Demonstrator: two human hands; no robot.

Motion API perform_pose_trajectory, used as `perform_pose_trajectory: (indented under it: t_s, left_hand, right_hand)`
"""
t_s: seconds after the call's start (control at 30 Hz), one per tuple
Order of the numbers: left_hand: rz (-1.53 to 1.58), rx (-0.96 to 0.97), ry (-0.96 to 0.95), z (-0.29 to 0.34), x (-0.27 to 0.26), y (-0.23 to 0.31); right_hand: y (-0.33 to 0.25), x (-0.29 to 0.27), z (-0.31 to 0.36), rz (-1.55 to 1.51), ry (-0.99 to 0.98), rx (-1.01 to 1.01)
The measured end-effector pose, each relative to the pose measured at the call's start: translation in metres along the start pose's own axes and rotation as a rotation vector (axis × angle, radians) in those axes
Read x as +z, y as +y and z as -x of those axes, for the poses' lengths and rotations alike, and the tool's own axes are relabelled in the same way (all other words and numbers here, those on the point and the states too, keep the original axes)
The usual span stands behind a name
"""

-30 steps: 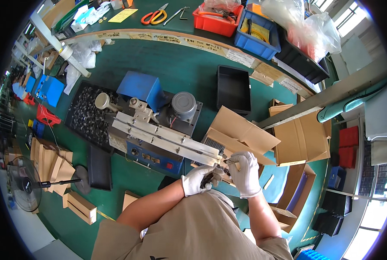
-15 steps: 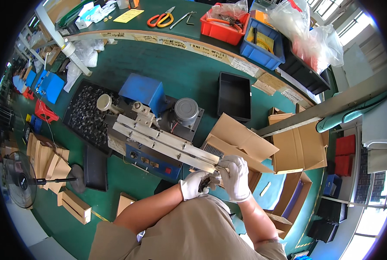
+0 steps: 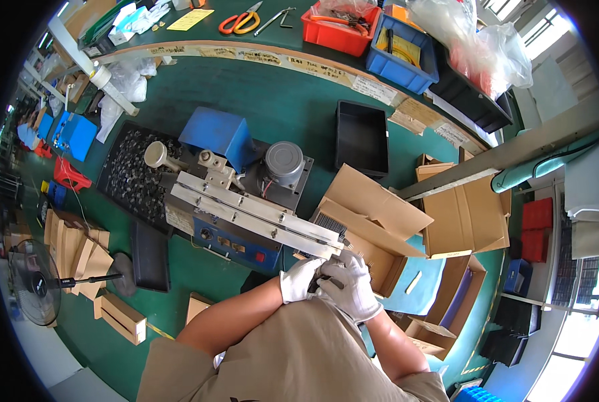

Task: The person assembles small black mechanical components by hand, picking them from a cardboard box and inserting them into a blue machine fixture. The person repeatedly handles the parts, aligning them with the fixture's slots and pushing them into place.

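My left hand [image 3: 299,281], in a white glove, is closed around small dark parts [image 3: 314,285], mostly covered by the fingers. Against it, close to my body, sits my white-gloved right hand [image 3: 350,289] with fingers curled in; what they hold, if anything, is hidden. Both hands are just below the near end of a pale metal rail [image 3: 273,228]. The rail slants down from a bench machine with a blue housing [image 3: 216,137], a grey round motor [image 3: 284,161] and a blue control panel [image 3: 229,244].
Loose dark parts fill a black tray [image 3: 122,181] left of the machine. An open cardboard box [image 3: 373,221] stands right of the rail, and another black tray [image 3: 361,141] lies behind it. Scissors [image 3: 240,21], a red bin [image 3: 340,33] and a blue bin [image 3: 403,57] rest on the shelf.
My right hand has come down and left from the rail's end to meet my left hand. The left hand stays nearly in place. The view has shifted slightly.
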State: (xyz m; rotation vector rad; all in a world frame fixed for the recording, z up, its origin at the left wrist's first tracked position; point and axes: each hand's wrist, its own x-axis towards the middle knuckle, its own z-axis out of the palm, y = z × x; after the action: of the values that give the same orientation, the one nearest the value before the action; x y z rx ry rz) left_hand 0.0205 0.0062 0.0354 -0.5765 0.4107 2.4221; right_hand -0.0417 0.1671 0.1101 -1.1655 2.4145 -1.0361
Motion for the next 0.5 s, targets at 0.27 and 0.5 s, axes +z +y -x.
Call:
perform_pose_trajectory:
  t_s: [0.27, 0.5]
  left_hand:
    - [0.012, 0.017, 0.014, 0.002, 0.009, 0.0]
    - [-0.139, -0.077, 0.045, 0.009, 0.012, 0.005]
  right_hand:
    - [0.001, -0.015, -0.001, -0.268, 0.073, 0.165]
    - [0.002, -0.03, -0.005, -0.152, 0.168, 0.187]
